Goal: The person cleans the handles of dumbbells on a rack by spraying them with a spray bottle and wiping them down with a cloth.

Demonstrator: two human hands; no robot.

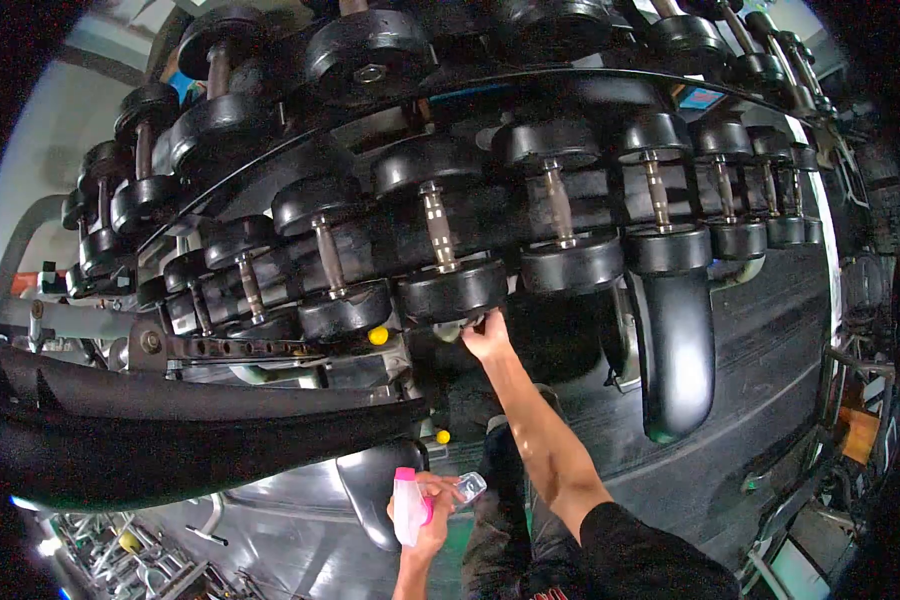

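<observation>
A spray bottle [407,512] with a white head, pink nozzle and pink trigger is gripped in my left hand [432,530], low in the view; its clear end [470,487] shows to the right of my fingers. My right arm reaches forward, and my right hand [487,336] is curled just below the near head of a black dumbbell [453,290] on the lower rack tier. Beside those fingers is a small pale patch; I cannot tell what they hold. That dumbbell has a worn metal handle running away from me.
More dumbbells [571,263] line the lower tier, and larger ones [368,55] fill the upper tier. Black padded benches [678,350] stand right and left of me. Yellow round knobs [378,336] stick out at left. Dark flooring [760,350] runs beneath.
</observation>
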